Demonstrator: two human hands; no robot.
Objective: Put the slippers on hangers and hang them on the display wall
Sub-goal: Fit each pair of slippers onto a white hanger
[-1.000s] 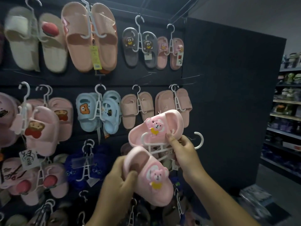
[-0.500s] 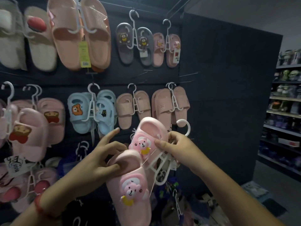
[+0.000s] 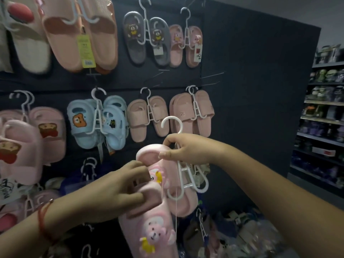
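Two pink slippers with bear charms hang in front of the dark display wall point(image 3: 251, 90). My left hand point(image 3: 119, 190) grips the heel end of the lower pink slipper point(image 3: 149, 231), which points down. The upper pink slipper point(image 3: 167, 164) sits upright on the left arm of a white plastic hanger point(image 3: 184, 179). My right hand point(image 3: 188, 148) pinches the hanger's stem just below its hook, thumb on the upper slipper's heel. A thin thread runs between the two slippers. The hook is free, below the row of hung slippers.
The wall holds many hung pairs: blue bear slippers point(image 3: 96, 121), plain pink pairs point(image 3: 147, 116), grey and pink pairs point(image 3: 147, 38) above, large pink ones at the left. Bare metal pegs point(image 3: 212, 79) stick out near the wall's right edge. Store shelves point(image 3: 323, 112) stand at the right.
The hanger has turned from lying sideways to upright with its hook on top. Both slippers swung to point downward. My left hand moved up onto the lower slipper's heel end.
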